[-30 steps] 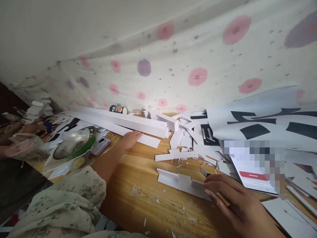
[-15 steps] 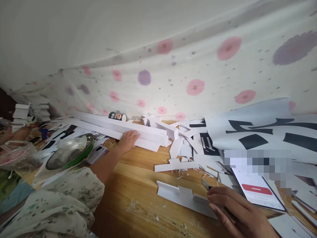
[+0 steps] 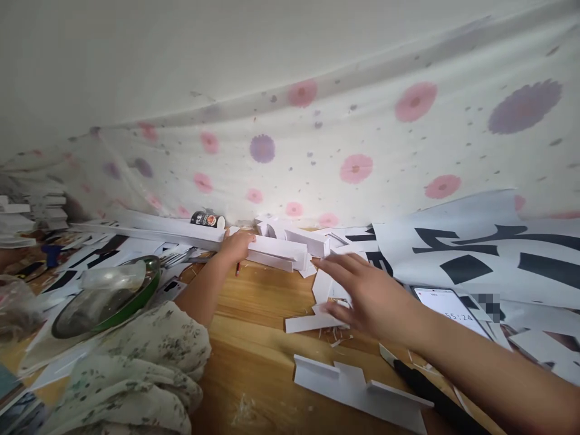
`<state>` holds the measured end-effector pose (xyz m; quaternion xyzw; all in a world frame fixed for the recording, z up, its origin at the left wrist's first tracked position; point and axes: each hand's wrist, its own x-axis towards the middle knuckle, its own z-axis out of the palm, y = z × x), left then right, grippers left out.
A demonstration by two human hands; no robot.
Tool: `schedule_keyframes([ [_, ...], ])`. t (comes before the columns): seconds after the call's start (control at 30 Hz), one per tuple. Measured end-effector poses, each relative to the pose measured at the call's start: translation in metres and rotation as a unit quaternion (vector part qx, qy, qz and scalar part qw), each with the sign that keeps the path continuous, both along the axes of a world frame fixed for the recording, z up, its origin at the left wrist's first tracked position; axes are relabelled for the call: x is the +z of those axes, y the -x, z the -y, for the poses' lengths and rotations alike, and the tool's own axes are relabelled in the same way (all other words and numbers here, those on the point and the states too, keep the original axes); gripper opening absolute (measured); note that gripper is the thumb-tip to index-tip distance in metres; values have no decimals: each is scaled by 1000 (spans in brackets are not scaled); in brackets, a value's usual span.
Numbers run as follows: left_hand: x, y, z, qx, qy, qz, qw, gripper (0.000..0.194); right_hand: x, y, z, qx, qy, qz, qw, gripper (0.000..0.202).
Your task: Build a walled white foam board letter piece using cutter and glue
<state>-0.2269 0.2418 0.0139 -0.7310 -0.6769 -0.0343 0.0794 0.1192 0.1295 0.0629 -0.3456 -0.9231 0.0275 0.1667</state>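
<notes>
My left hand (image 3: 238,244) is closed over long white board strips (image 3: 276,251) lying along the back of the table, its fingers wrapped across their upper edge. Reaching forward, my right hand (image 3: 357,287) has its fingers and thumb spread, with nothing in them. It hovers near the strips' right end, over white board offcuts (image 3: 299,324). A knife with a black handle (image 3: 426,383) lies on the wood below my right forearm. Beside it rests a folded white board piece (image 3: 344,386) with raised flaps.
A green-rimmed pan lid (image 3: 131,308) and a floral sleeve (image 3: 149,368) are at the left. A black can (image 3: 206,219) lies by the curtained wall. Right of my hand are a phone (image 3: 446,305) and a large sheet with black shapes (image 3: 475,254). Scraps litter the wooden table (image 3: 254,338).
My right hand has let go of the knife and moved up and left toward the strips, opening. My left hand now wraps over the strips, which have shifted slightly back.
</notes>
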Motion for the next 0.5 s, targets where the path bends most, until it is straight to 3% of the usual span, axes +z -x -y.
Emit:
schedule_keyframes([
  [0.1,-2,-1,-6,32,-22,40,998,29,2,72,-63,-17,45,87,995,84],
  [0.13,-4,-2,-6,38,-36,55,997,27,-3,95,-81,-20,45,99,994,80],
  [0.2,-14,-5,-4,42,-73,89,992,22,-16,132,-109,-27,39,116,992,48],
  [0.23,-20,-6,-2,41,-95,108,989,26,-24,146,-119,-30,37,122,991,42],
  [0.37,-48,-10,3,31,-179,178,967,50,-46,174,-139,-52,37,138,988,38],
  [0.5,-65,-4,-1,83,-271,242,928,48,-58,178,-148,-97,58,151,982,38],
])
